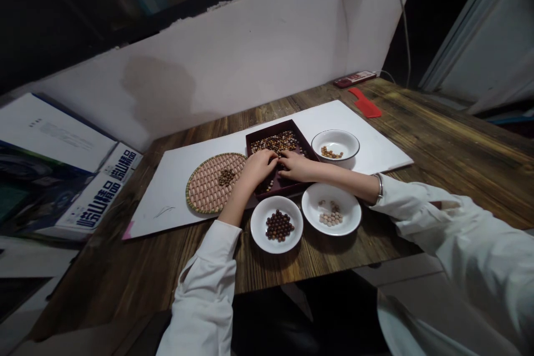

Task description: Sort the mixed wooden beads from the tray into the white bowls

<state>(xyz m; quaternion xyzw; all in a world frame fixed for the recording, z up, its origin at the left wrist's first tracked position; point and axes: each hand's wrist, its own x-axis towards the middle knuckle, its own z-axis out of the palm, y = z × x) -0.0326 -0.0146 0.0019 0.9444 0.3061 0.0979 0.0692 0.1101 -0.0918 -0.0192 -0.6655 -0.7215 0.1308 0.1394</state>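
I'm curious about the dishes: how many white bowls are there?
3: dark-bead bowl nearest; pale-bead bowl to its right; orange-bead bowl beyond the right forearm.

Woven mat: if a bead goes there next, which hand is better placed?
Probably the left hand: it is at the side of the dark tray nearest the woven mat, and its forearm overlaps the mat's edge in view. The right hand is farther across the tray.

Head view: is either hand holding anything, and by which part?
Cannot tell: left hand and right hand are by the beads in the maroon tray; any grip is indistinct.
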